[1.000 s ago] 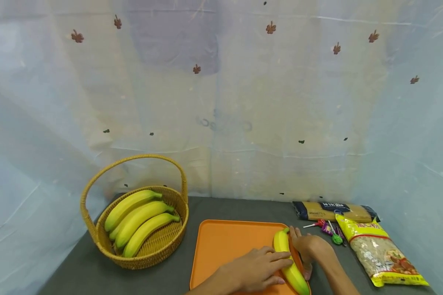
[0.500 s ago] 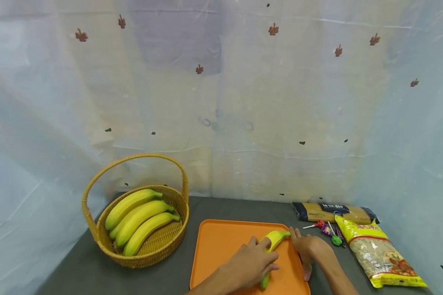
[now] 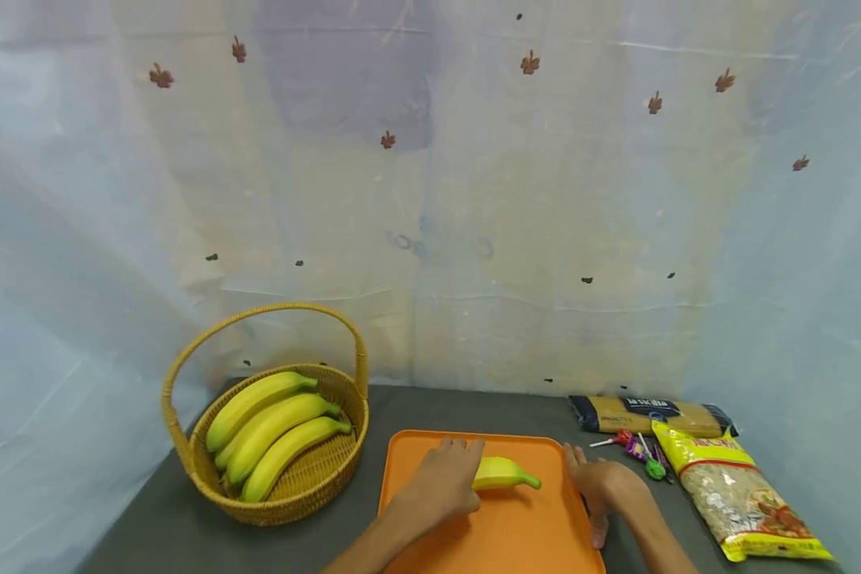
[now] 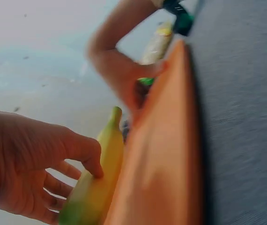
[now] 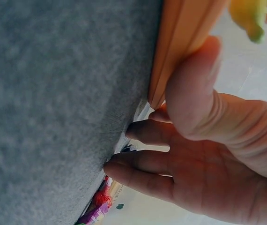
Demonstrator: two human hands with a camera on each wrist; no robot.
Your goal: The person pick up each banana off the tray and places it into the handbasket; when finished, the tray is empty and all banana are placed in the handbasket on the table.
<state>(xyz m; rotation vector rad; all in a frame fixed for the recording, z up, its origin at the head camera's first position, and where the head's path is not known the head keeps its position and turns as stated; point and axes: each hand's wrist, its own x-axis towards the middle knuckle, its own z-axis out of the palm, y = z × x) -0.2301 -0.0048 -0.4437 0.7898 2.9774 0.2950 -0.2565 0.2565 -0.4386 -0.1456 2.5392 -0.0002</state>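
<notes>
My left hand (image 3: 441, 477) holds a yellow banana (image 3: 501, 473) over the orange tray (image 3: 524, 530), its stem pointing right. In the left wrist view the thumb lies on the near side of the banana (image 4: 111, 152) and the fingers go behind it. At the tray's right edge rests my right hand (image 3: 606, 488). Seen from the right wrist, its thumb (image 5: 192, 91) touches the tray's side, and the other fingers stretch out nearly straight along the grey cloth.
A wicker basket (image 3: 287, 510) with several bananas (image 3: 283, 434) stands at left. To the right lie a spaghetti pack (image 3: 656, 413), lollipops (image 3: 646, 454) and a yellow-and-clear food bag (image 3: 742, 494). A pale patterned curtain (image 3: 466, 199) hangs behind the table.
The banana has moved from the tray's right edge leftward and turned from lengthwise to crosswise. My left hand went from lying on it to gripping it. The right hand stays put.
</notes>
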